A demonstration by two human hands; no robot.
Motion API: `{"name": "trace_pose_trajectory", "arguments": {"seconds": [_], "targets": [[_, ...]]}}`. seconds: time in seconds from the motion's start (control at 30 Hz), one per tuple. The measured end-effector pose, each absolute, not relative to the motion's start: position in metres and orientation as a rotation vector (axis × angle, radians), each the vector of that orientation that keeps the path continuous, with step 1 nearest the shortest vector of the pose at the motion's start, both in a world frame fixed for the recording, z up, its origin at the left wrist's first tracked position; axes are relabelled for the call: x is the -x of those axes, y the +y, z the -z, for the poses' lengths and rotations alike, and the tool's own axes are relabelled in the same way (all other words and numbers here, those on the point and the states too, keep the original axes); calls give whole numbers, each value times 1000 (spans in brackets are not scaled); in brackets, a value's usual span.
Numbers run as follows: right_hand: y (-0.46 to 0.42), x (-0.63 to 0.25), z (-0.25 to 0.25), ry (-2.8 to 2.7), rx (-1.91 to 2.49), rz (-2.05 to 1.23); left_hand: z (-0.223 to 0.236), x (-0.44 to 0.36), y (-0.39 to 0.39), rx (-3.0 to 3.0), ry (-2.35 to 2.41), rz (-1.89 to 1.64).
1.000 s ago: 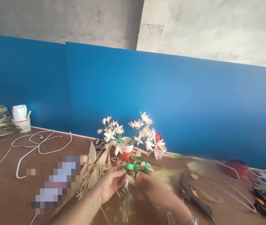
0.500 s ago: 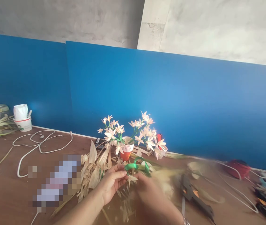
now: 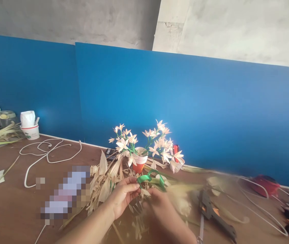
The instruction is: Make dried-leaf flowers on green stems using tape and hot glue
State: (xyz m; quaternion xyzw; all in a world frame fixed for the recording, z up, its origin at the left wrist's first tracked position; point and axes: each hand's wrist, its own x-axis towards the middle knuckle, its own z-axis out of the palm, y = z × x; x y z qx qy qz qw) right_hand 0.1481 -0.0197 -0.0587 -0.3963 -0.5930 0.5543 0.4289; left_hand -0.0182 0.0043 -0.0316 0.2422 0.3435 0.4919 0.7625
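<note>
My left hand is closed in a pinch on a small pale dried-leaf flower and the end of a green ribbon that loops up between my hands. Just to the right is my right hand, smeared by motion; its fingers seem closed near the same flower and ribbon, with a blurred pale leaf bundle beside it. Behind them stands an orange and white paper cup full of finished pale flowers on green stems.
Dried leaf strips lie heaped left of my hands on the brown table. A black glue gun lies to the right, white cords to the left, a white cup at far left, a red object at right.
My right hand has drawn closer to my left and blurred; the ribbon loop shifted slightly. The view has drifted a little to the left.
</note>
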Motion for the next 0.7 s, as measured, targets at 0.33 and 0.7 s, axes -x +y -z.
{"name": "trace_pose_trajectory", "arguments": {"seconds": [0.33, 0.7], "targets": [[-23, -145, 48, -1526, 1087, -1311, 34, 18, 6, -541, 754, -1078], [-25, -143, 48, -1517, 1068, -1335, 37, 19, 6, -592, 734, -1096]]}}
